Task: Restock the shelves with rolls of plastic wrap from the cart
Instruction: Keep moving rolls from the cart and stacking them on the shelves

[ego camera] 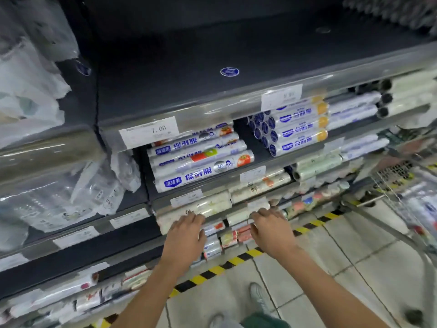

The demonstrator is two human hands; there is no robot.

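Both of my hands reach down to a low shelf (132,235) of small wrap rolls. My left hand (186,229) lies palm down, its fingertips on pale rolls (212,204) at the shelf's front edge. My right hand (269,227) rests just to the right, fingers curled over the edge above red-and-white rolls (243,233); whether it grips anything is hidden. Higher up lie stacked plastic wrap rolls with blue labels (201,162), and a second stack (295,129) to their right. The wire cart (402,185) stands at the far right with packaged goods inside.
The top shelf (212,55) is bare dark metal with a round blue sticker. Bagged plastic goods (35,102) fill the shelves on the left. A yellow-and-black floor stripe (236,259) runs along the shelf base on tiled floor. My shoe (259,294) shows below.
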